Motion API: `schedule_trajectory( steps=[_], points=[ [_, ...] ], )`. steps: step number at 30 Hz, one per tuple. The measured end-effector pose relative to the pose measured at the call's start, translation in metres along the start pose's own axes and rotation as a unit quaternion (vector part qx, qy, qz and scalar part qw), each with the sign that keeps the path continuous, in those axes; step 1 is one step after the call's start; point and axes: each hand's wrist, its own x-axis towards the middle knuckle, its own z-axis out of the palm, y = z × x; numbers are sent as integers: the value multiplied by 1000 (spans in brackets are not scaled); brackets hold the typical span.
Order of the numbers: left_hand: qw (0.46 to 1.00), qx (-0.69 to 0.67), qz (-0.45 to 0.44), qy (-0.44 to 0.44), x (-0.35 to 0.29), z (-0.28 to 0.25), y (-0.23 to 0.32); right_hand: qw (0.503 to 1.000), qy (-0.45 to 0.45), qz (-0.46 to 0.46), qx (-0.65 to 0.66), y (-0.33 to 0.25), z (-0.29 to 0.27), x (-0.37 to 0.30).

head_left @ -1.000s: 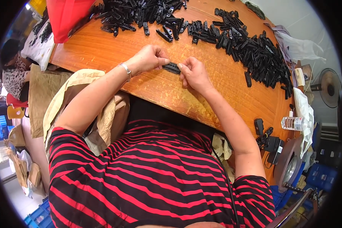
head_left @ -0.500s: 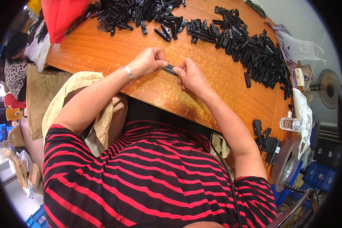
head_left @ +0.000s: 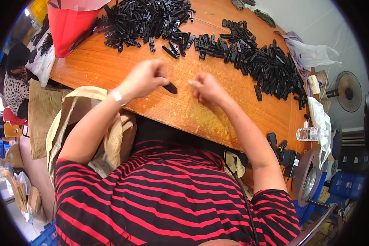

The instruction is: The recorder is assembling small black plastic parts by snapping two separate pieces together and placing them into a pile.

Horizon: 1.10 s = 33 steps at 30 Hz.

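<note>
A slim black plastic clip-like piece point(head_left: 170, 87) is pinched between the thumb and fingers of my left hand point(head_left: 145, 78), just above the wooden table. To the right, apart from that piece, my right hand point(head_left: 209, 88) hovers over the tabletop, fingers curled with thumb and forefinger together. Whether anything small sits in that pinch is too blurred to tell. Beyond my hands lie a big heap of similar black pieces point(head_left: 141, 22) at the far left and another heap point(head_left: 270, 67) stretching along the right.
The wooden table point(head_left: 110, 69) has a red bag point(head_left: 71, 30) at its far left. A brown paper sack point(head_left: 80, 93) gapes beside my left arm. On the right are a clear bottle point(head_left: 309, 134), a black adapter point(head_left: 288, 158) and a fan point(head_left: 348, 92). Another person point(head_left: 16, 82) sits at left.
Both hands held the black piece together; now they are apart. My left hand has drawn it left and nearer to me, while my right hand has let go of it.
</note>
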Motion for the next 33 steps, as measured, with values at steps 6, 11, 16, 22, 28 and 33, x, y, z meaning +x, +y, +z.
schedule_trajectory(
  steps=[6,11,16,22,28,33],
  points=[
    [994,-32,-9,101,-127,-109,44,889,320,-167,-282,14,-48,51],
    [981,58,-172,68,-210,-117,13,868,311,-176,-346,18,-63,81],
    [987,-11,-130,98,-184,-103,6,861,315,-205,-343,32,-66,85],
    [997,29,37,59,-52,-93,19,901,235,-198,-305,7,-31,44],
    [960,247,121,51,77,-19,-32,919,187,-203,-283,14,16,21],
    [932,300,157,129,108,14,-49,893,228,-272,-278,17,36,14]
  ],
)
